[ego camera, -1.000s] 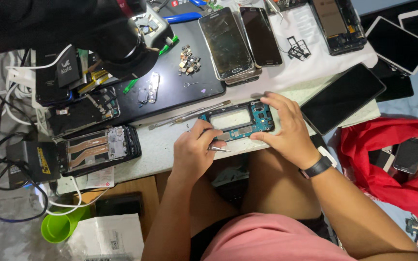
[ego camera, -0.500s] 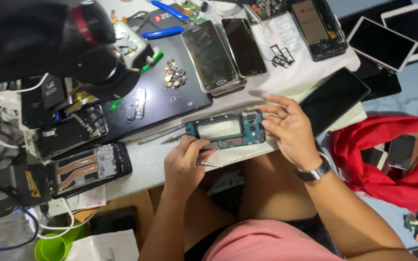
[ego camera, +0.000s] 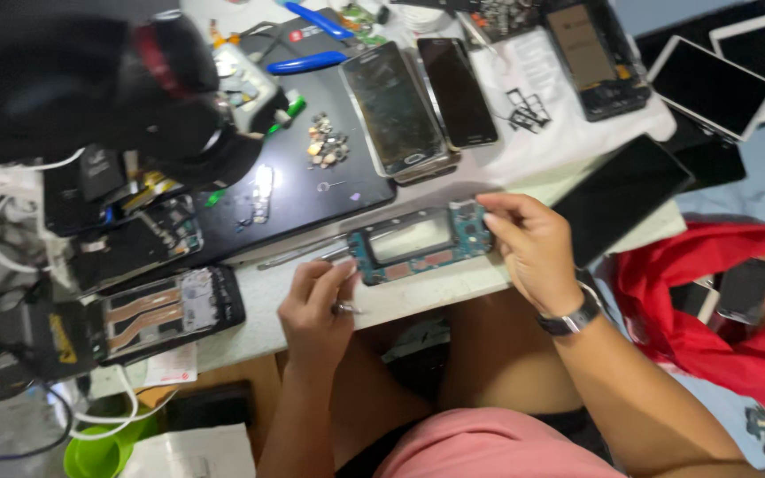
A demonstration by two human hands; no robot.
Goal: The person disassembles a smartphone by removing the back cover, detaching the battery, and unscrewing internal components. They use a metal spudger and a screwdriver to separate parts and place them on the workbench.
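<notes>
An opened phone frame [ego camera: 418,245] with a blue circuit board lies on the white table edge [ego camera: 258,305]. My right hand [ego camera: 529,248], with a dark wristwatch, grips the frame's right end between fingers and thumb. My left hand [ego camera: 314,305] rests at the table's front edge just left of the frame, fingers pinched on a small metal tool [ego camera: 344,308]. A thin metal tool [ego camera: 298,251] lies on the table beside the frame's left end.
Two intact phones [ego camera: 418,106] lie beyond on a black mat [ego camera: 285,190] with a pile of small screws [ego camera: 325,146]. Opened phones [ego camera: 166,305] sit left, cables further left. Tablets [ego camera: 710,84] and a red bag [ego camera: 710,310] lie right. A dark microscope head [ego camera: 90,88] looms upper left.
My left hand has pulled back from the frame toward the table's front edge. My right hand has shifted to the frame's right end. The view has tilted.
</notes>
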